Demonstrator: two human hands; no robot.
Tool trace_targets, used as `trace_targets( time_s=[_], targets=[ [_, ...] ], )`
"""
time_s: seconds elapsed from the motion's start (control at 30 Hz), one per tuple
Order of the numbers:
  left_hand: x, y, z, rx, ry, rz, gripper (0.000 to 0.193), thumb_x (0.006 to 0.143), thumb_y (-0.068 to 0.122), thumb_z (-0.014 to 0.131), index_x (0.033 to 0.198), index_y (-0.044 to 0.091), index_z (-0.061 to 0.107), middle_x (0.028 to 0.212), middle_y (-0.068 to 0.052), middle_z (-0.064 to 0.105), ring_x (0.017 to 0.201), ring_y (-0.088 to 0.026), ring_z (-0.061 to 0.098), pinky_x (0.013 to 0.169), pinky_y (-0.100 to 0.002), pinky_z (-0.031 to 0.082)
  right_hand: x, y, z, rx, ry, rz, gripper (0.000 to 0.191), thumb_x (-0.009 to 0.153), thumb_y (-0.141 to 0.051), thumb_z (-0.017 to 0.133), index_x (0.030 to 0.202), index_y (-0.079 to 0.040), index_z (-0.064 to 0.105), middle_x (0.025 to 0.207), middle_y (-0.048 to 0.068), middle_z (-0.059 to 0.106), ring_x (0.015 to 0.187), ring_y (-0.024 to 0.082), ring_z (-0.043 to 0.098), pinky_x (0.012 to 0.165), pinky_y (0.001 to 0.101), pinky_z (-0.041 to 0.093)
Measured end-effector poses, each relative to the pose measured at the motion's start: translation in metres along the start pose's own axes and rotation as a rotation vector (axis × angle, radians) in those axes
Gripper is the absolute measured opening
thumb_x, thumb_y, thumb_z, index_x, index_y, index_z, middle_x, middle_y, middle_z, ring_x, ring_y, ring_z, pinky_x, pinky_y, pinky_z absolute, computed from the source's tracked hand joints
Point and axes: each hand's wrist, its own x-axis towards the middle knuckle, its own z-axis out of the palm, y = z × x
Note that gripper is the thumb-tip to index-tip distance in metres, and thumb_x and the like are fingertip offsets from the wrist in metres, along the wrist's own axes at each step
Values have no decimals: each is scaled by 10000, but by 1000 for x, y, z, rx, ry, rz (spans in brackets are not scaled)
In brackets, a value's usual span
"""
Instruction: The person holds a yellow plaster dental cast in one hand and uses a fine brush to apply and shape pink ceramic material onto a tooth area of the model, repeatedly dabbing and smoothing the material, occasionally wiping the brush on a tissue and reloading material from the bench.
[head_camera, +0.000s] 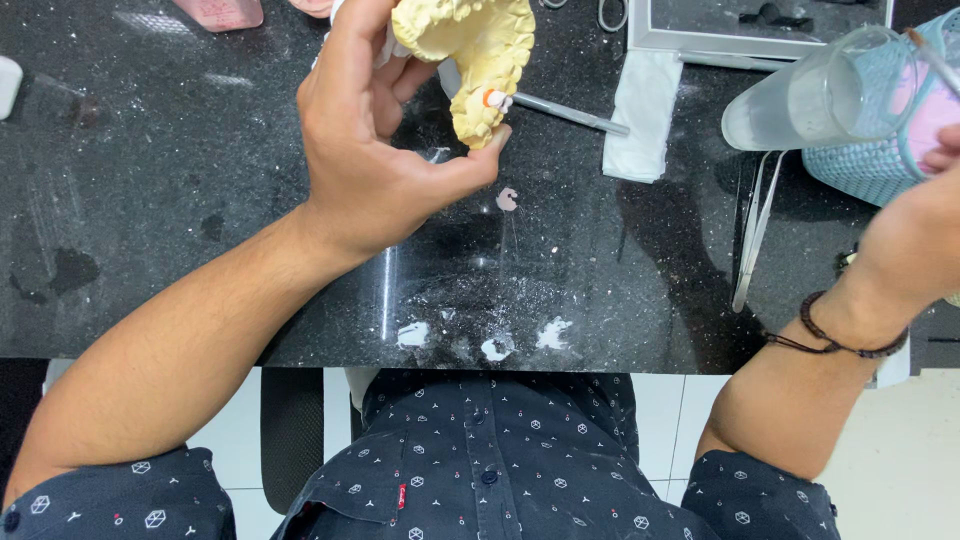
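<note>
Above the black counter (180, 170), left hand (365, 150) holds a yellow dental cast (480, 50)

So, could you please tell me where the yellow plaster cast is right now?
In the head view, the yellow plaster cast is at top centre, held in the left hand above the black countertop, left of the folded white cloth.

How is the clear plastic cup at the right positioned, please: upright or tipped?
Tipped: the clear plastic cup lies nearly sideways, its mouth facing right toward the pale blue woven basket, near the right hand.
</note>
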Motion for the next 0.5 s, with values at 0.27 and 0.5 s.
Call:
trace_targets(
  time_s=[0.27,0.5],
  targets=[
    [0,3,1,8,-1,3,781,1022,-67,925,1525,37,337,1487,-86,514,1396,-173,533,1260,-327,478,17,-124,28,116,-358,-356,88,1018,74,766,1089,40,727,1015,159,729,891,243,731,774,291,558],
    [1,4,1,46,-6,14,762,1014,-42,925,1509,23,350,1461,-98,509,1394,-192,549,1257,-337,497,15,-124,41,136,-405,-231,64,950,52,771,1006,42,743,849,128,725,805,192,736,725,281,549]
  ],
)
